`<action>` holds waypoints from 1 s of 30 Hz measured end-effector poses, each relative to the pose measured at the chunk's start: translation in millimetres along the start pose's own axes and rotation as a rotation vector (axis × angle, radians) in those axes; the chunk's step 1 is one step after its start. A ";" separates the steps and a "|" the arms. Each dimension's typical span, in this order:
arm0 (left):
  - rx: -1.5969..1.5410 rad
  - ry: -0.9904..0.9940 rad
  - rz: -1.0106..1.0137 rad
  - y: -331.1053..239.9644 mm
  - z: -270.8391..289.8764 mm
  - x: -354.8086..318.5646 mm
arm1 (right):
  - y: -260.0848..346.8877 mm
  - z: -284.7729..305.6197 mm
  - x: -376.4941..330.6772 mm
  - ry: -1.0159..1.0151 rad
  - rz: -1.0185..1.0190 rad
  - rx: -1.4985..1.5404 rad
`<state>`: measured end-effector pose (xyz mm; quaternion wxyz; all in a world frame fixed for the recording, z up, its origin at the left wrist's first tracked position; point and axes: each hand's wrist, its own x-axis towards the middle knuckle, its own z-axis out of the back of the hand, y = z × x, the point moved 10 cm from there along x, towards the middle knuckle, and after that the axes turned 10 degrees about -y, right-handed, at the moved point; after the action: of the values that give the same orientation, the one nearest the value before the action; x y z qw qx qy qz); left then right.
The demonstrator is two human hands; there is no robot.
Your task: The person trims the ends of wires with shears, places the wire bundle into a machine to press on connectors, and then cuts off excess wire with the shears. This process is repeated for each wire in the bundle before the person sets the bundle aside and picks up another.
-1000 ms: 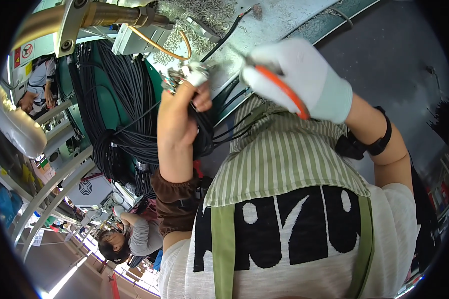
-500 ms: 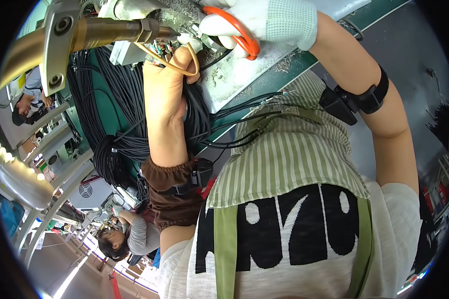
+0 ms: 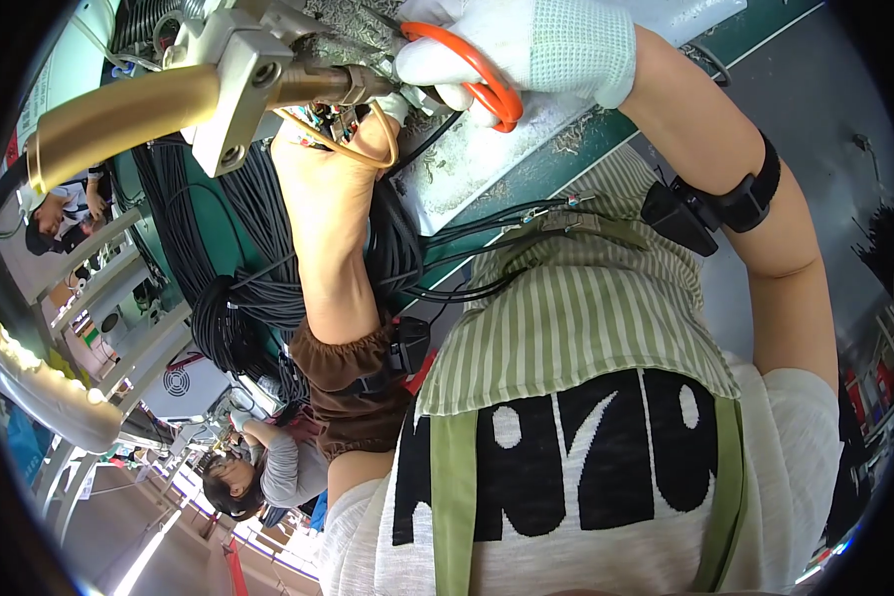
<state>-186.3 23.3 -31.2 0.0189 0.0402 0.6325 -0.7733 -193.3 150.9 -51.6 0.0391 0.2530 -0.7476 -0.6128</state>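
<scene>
My right hand (image 3: 487, 50), in a white knitted glove, is closed around a hand tool with red looped handles (image 3: 508, 111). The tool's metal end is mostly hidden by the glove and the brass-coloured nozzle (image 3: 353, 84). Close to its left, my left hand (image 3: 323, 164) has its fingers bent together under the nozzle; what they pinch is hidden. Small coloured wires (image 3: 340, 121) show beside these fingers. A thin tan loop (image 3: 395, 149) crosses over the left hand. From near the fingertips a black cable (image 3: 429, 142) runs off to the right.
Bundled black cables (image 3: 219, 308) lie on the green bench (image 3: 467, 214) at left. Metal shavings (image 3: 564, 137) litter the bench by my right wrist. A gold tube on a metal clamp block (image 3: 238, 99) reaches in from the left. Two people (image 3: 238, 477) work farther off.
The clamp block and nozzle appear farther right and slightly lower, covering more of my left fingertips. My left hand has shifted slightly; the right hand keeps its hold on the red-handled tool.
</scene>
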 end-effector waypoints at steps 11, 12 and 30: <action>-0.024 0.165 0.053 10.9 -2.4 -1.9 | -1.6 0.3 1.8 -0.010 -0.003 0.069; -0.113 0.161 0.093 13.4 -3.1 -5.4 | 1.7 0.9 0.5 -0.009 0.062 0.005; 0.310 0.228 0.087 -16.9 -17.4 -89.4 | 12.6 -25.6 -79.7 -0.129 0.275 -0.186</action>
<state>-97.9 41.8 -10.4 -0.0258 0.1572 0.5017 -0.8502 -118.8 163.4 -13.4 0.0980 0.1038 -0.7163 -0.6831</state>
